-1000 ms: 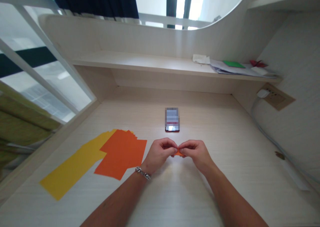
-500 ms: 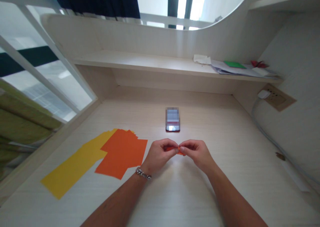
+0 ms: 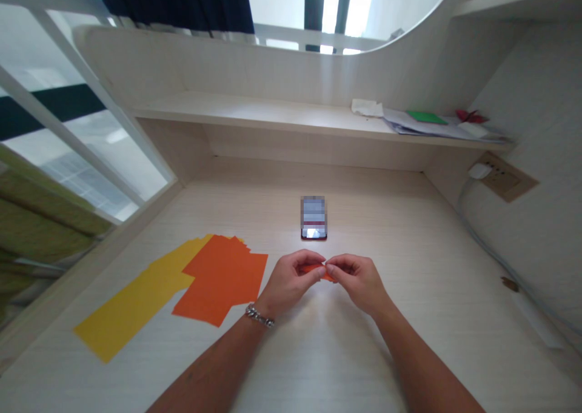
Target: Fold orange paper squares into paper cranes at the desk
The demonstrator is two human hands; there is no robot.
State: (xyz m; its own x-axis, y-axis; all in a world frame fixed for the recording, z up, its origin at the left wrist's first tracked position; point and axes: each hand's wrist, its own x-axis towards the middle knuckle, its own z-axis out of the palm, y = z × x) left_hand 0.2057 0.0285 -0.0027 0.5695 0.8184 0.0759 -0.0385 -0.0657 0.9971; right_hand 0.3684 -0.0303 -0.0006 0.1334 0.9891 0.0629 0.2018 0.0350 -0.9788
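Note:
Between my two hands is a small piece of orange paper [image 3: 328, 276], mostly covered by fingers, so its folded shape is hard to make out. My left hand [image 3: 291, 279] pinches it from the left with thumb and fingertips; a chain bracelet circles that wrist. From the right, my right hand [image 3: 359, 276] pinches the same paper, its thumb close to the left thumb. Left of my hands, several orange sheets [image 3: 222, 279] lie overlapped on the desk. They partly cover a fanned row of yellow sheets [image 3: 122, 310].
A phone [image 3: 313, 218] with a blurred screen lies just beyond my hands on the desk [image 3: 291, 364]. Papers [image 3: 436, 129] and a green piece [image 3: 426, 117] rest on the shelf behind. A grey cable [image 3: 488, 249] runs from the wall socket [image 3: 509, 179] down the right side.
My hands stay in nearly the same place, both still pinching the orange paper. Their fingers have shifted very slightly, and a bit more orange shows beneath the left fingers.

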